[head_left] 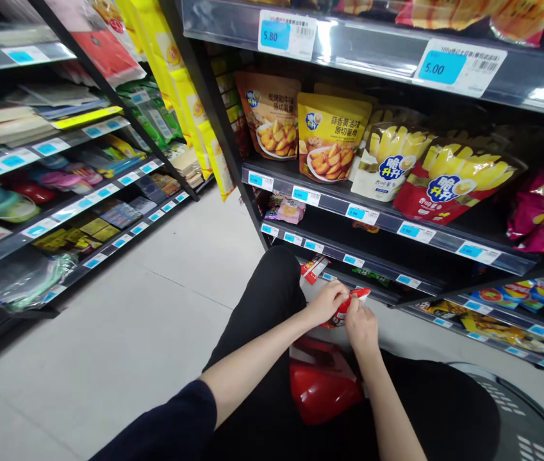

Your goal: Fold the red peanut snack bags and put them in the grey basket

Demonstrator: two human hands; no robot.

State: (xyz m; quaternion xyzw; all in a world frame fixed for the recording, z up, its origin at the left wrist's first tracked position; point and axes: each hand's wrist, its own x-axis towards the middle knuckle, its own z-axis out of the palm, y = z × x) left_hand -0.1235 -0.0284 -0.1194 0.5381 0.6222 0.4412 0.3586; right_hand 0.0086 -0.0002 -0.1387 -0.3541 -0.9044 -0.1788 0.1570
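Observation:
Between my legs, both hands grip a small red snack packet (339, 314). My left hand (327, 301) pinches its upper left edge, and my right hand (362, 323) pinches its top on the right. The print on the packet is too small to read. Below my hands a larger shiny red bag (322, 384) lies in my lap, partly covered by my right forearm. Another small red and white packet (315, 269) sits at the low shelf just beyond my left hand.
In front stands a snack shelf (387, 214) holding brown, yellow, white and red pouches, such as the yellow pouch (332, 137). Yellow packets (180, 89) hang at its side. Across the aisle floor (156, 307) is another stocked shelf (74, 211). A grey plastic basket (507, 403) is at my right.

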